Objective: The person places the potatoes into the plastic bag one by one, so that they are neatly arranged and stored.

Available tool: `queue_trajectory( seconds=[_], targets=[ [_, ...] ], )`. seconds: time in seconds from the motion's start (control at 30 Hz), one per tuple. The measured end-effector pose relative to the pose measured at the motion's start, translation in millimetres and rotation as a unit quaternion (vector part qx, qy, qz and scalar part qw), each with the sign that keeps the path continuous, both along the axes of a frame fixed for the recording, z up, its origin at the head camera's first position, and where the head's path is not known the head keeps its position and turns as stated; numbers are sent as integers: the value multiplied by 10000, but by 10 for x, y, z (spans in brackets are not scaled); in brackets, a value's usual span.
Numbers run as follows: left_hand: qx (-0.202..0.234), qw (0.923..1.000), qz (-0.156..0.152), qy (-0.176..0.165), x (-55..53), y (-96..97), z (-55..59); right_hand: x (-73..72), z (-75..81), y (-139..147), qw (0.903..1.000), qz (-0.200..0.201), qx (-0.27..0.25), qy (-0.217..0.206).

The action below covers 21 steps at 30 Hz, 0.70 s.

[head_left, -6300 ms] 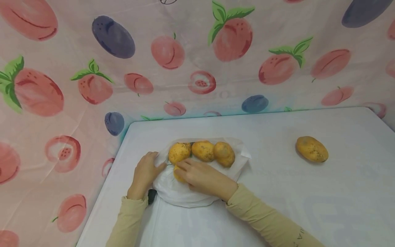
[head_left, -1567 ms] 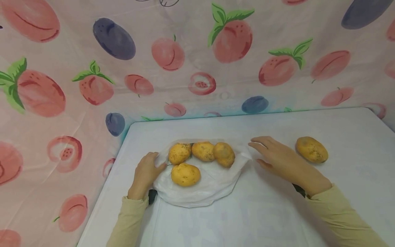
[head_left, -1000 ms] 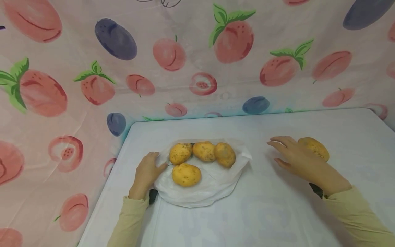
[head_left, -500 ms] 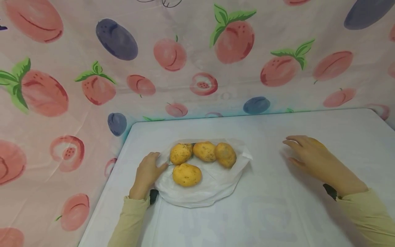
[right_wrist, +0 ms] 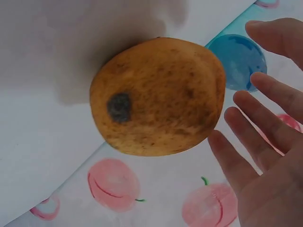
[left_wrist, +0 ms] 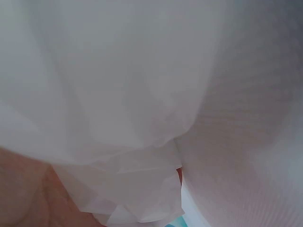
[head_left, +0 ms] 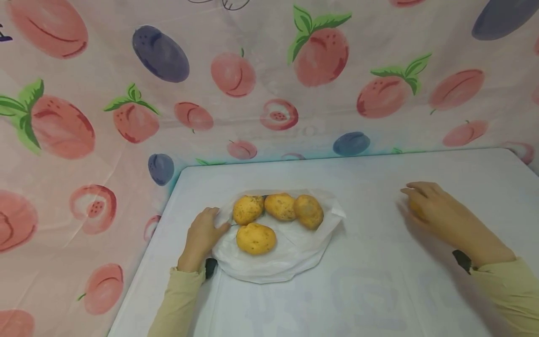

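Observation:
In the head view my left hand [head_left: 202, 236] holds the left edge of a thin white bag [head_left: 286, 257], thumb on its upper side. In the left wrist view, the bag's folds [left_wrist: 132, 94] fill most of the picture. Several yellow potatoes lie on the bag: one potato [head_left: 256, 238] in front, others, such as the middle potato [head_left: 280, 206], behind. My right hand [head_left: 442, 213] is over a separate potato [head_left: 417, 209] at the right, mostly hiding it. The right wrist view shows this potato [right_wrist: 158, 99], dark-spotted, beside my spread, extended fingers.
A white table [head_left: 366, 281] lies beneath everything. Behind and to the left hangs a pale pink cloth [head_left: 236, 28] with printed fruit, meeting the table's back edge. The lone potato is well to the right of the bag.
My right hand has left the front potato on the bag and moved right, now over the lone potato, which it mostly covers. The left hand stays at the bag's edge.

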<state>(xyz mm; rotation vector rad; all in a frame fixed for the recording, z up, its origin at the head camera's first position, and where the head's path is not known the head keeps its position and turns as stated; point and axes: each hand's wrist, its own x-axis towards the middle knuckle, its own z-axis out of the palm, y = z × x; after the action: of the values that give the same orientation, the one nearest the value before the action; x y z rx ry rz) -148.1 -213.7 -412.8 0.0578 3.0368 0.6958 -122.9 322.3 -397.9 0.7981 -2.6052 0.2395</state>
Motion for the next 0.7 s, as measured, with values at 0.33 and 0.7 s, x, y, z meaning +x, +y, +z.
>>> queue_trajectory(
  seconds=[0.33, 0.7],
  targets=[
    [-1, 10000, 9, 34, -8, -8, -18, -9, -42, 97, 9993, -328, -37, -196],
    [-40, 9999, 15, 117, 10, 0, -16, 14, -107, 141, 9974, -699, -3, -163]
  ],
)
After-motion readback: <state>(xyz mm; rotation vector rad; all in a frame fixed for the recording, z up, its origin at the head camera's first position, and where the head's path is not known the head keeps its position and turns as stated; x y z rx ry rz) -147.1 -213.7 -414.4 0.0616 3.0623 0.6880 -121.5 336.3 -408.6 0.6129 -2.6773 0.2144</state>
